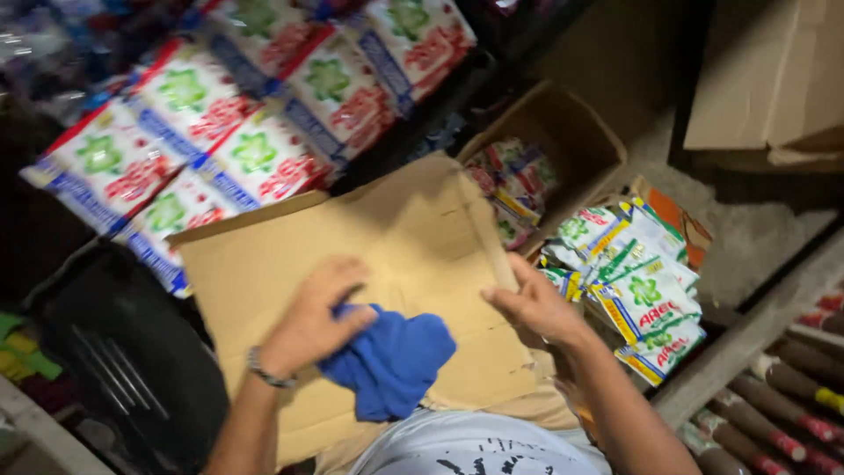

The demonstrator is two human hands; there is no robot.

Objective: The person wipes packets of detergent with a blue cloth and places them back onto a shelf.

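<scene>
A flattened brown cardboard sheet (387, 229) lies tilted in front of me, over my lap. My left hand (312, 321) presses a crumpled blue cloth (391, 361) against the cardboard's lower middle, fingers closed on the cloth. My right hand (532, 303) grips the cardboard's right edge, thumb on top.
White, green and red detergent packets (220, 123) fill the shelf beyond the cardboard. An open carton (563, 132) holds small sachets, and more sachets (637, 286) are heaped at the right. A black crate (132, 352) stands at the left. Brown bottles (782, 396) lie at the lower right.
</scene>
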